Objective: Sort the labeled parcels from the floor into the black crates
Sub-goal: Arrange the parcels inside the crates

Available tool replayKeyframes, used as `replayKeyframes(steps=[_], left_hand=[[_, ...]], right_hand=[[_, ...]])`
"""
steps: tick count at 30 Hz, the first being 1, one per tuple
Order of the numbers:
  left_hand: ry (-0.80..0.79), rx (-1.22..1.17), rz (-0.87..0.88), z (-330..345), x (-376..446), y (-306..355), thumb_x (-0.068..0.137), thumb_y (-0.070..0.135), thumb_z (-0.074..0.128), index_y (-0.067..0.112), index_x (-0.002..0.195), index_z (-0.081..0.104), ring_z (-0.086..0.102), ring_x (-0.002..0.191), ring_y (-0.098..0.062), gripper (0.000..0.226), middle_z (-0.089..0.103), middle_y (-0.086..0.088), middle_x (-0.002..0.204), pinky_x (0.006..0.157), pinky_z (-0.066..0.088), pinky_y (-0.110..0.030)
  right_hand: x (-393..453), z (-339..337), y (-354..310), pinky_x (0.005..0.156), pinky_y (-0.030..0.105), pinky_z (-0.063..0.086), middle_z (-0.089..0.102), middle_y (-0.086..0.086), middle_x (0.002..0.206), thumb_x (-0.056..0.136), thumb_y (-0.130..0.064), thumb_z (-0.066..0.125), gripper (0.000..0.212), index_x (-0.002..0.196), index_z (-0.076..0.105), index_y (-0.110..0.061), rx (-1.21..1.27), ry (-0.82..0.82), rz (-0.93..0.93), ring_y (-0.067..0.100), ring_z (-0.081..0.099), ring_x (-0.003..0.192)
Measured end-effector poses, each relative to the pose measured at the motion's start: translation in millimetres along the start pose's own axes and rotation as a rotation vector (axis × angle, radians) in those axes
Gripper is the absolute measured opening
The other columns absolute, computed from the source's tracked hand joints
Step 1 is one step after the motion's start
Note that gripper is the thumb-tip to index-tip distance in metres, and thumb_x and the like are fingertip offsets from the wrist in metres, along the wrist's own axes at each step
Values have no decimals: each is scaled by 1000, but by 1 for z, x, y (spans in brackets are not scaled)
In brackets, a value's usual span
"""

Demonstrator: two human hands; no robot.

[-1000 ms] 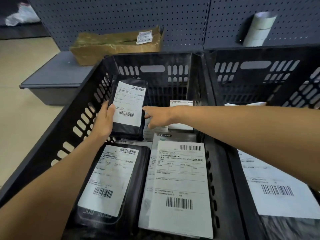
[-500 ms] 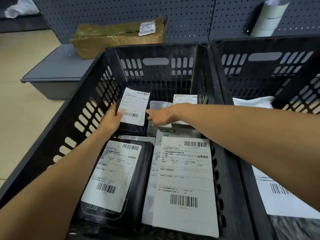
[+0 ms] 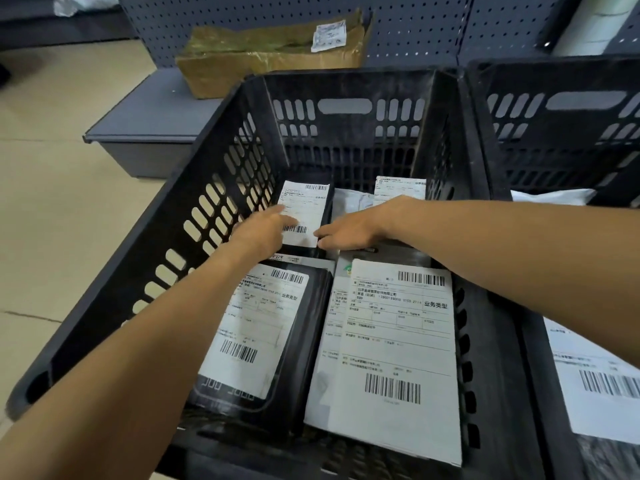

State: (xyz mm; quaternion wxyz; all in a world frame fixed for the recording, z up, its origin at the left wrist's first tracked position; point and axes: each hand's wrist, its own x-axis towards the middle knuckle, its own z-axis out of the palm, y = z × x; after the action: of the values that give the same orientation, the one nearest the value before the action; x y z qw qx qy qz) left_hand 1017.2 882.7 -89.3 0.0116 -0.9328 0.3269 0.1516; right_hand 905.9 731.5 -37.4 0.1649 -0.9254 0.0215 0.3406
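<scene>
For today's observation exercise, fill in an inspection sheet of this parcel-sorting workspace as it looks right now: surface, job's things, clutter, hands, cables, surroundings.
Surface: beige floor beside the crates.
Job's things: left black crate holds a small black parcel at the far end, a large black parcel and a white parcel nearer; right black crate holds another labeled parcel.
Clutter: worn cardboard box on a grey low shelf.
Hands: left hand lies on the small parcel's label, fingers straight; right hand touches its right edge.
Cables: nothing seen.
Surroundings: grey pegboard wall.
</scene>
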Motion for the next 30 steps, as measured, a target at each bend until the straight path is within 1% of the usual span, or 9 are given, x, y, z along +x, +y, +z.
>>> replayKeyframes(steps=[1, 3, 8, 12, 14, 16, 19, 25, 30], left_hand=[[-34, 11, -22, -1, 0, 1, 101, 9, 39, 39, 148, 41, 48, 130, -30, 56, 40, -11, 152, 100, 45, -43], [-118, 16, -42, -2, 0, 2, 104, 19, 34, 43, 150, 34, 55, 118, -31, 52, 43, -15, 149, 95, 48, -42], [-174, -19, -87, -7, -6, 4, 106, 29, 31, 41, 154, 24, 56, 115, -29, 50, 39, -15, 153, 100, 47, -44], [-163, 0, -69, -10, -8, 8, 106, 28, 30, 40, 156, 16, 57, 115, -33, 53, 41, -17, 151, 96, 48, -44], [-109, 22, -51, -12, -11, 9, 106, 28, 31, 37, 155, 19, 55, 119, -34, 52, 46, -17, 147, 94, 45, -44], [-21, 54, -41, -14, -15, 12, 105, 28, 32, 33, 151, 31, 56, 117, -33, 46, 56, -13, 138, 92, 46, -44], [115, 65, -26, -18, -22, 20, 103, 33, 38, 30, 140, 46, 58, 115, -30, 38, 61, -6, 132, 91, 49, -44], [410, -301, -17, -34, -39, 58, 100, 34, 46, 27, 123, 63, 61, 105, -19, 30, 67, 9, 119, 80, 46, -36], [617, -569, 22, -45, -58, 96, 97, 26, 49, 31, 106, 69, 64, 86, -12, 22, 69, 12, 87, 72, 51, -36]], right_hand=[[-2, 0, -1, 118, 38, 16, 24, 6, 160, 106, -36, 23, 52, 153, 26, -13, -26, -7, 2, 24, 23, 146], [-5, 2, -2, 117, 38, 20, 29, 8, 158, 107, -35, 20, 51, 151, 30, -10, -74, -9, -5, 25, 28, 143], [-20, 0, -6, 113, 30, 18, 21, 6, 161, 108, -37, 19, 53, 155, 17, -15, -104, 47, -22, 24, 23, 146], [-28, -2, 1, 103, 38, 34, 39, 12, 151, 106, -36, 29, 48, 150, 32, -17, -176, 143, 19, 31, 41, 134], [-34, -1, 4, 93, 40, 39, 48, 11, 142, 102, -34, 35, 44, 143, 41, -18, -276, 193, 29, 31, 48, 127], [-41, -1, 5, 85, 38, 40, 51, 10, 137, 101, -28, 37, 40, 139, 45, -17, -360, 247, 19, 30, 51, 122], [-55, 2, 1, 81, 36, 41, 53, 10, 133, 99, -19, 36, 39, 137, 47, -19, -374, 328, -23, 29, 52, 117], [-84, 7, -3, 72, 34, 37, 61, 0, 115, 96, -18, 41, 33, 125, 54, -26, -301, 552, -147, 24, 57, 105], [-121, 3, -3, 72, 36, 43, 62, 1, 108, 93, -17, 40, 31, 117, 56, -27, -7, 637, -158, 24, 59, 93]])
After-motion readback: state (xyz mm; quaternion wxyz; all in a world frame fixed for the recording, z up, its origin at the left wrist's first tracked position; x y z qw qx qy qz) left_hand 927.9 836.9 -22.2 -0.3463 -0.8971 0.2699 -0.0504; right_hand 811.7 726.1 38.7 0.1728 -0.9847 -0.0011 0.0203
